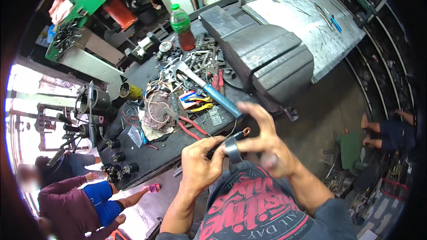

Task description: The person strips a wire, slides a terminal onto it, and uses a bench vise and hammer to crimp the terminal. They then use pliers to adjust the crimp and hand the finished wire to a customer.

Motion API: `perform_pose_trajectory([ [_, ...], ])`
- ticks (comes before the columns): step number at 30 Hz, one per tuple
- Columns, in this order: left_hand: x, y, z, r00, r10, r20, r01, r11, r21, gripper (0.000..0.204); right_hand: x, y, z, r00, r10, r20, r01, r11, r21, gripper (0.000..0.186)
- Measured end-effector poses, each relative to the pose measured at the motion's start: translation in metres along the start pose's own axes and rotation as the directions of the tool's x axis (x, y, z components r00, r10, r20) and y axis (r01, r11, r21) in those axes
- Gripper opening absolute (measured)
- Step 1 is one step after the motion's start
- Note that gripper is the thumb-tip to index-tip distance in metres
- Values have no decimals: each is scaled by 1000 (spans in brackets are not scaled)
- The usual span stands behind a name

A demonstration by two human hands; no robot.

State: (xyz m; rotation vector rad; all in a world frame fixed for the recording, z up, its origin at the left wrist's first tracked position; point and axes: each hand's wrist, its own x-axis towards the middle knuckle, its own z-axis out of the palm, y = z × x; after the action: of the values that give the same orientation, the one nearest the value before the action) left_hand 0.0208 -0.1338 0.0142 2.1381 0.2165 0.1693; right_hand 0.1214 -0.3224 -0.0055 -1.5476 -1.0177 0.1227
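Observation:
My left hand (202, 161) is closed around a black cable, mostly hidden by the fingers. The cable's copper ring lug (247, 130) shows beyond the knuckles, above a black sleeve (239, 136). A curved dark band (232, 150), which looks like a piece of black tape, stands between my hands. My right hand (271, 144) has its fingers spread, and one digit reaches left to touch the band. Its fingertips are partly blurred. Just past my right fingers lies a hammer (218, 95) with a blue handle. Red-handled pliers (187, 124) rest on the bench beyond my left hand.
A large grey vise (267, 53) sits on the bench at right. Piled wrenches and sockets (207, 58), yellow-handled pliers (199, 104), rags (158, 113) and a green-capped bottle (181, 24) crowd the benchtop. People sit at lower left (66, 204) and far right (396, 133).

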Motion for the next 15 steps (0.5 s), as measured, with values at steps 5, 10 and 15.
perform_pose_trajectory([
  [5,-6,1,-6,995,-38,-89,32,997,-68,15,-12,74,15,846,445,293,-532,668,520,80],
  [10,1,-21,-2,936,-350,34,347,906,-242,39,-48,104,59,961,263,80,-273,870,411,46],
  [15,3,-67,31,927,-314,-208,251,927,-280,31,-11,107,81,864,458,208,-458,544,703,24],
])
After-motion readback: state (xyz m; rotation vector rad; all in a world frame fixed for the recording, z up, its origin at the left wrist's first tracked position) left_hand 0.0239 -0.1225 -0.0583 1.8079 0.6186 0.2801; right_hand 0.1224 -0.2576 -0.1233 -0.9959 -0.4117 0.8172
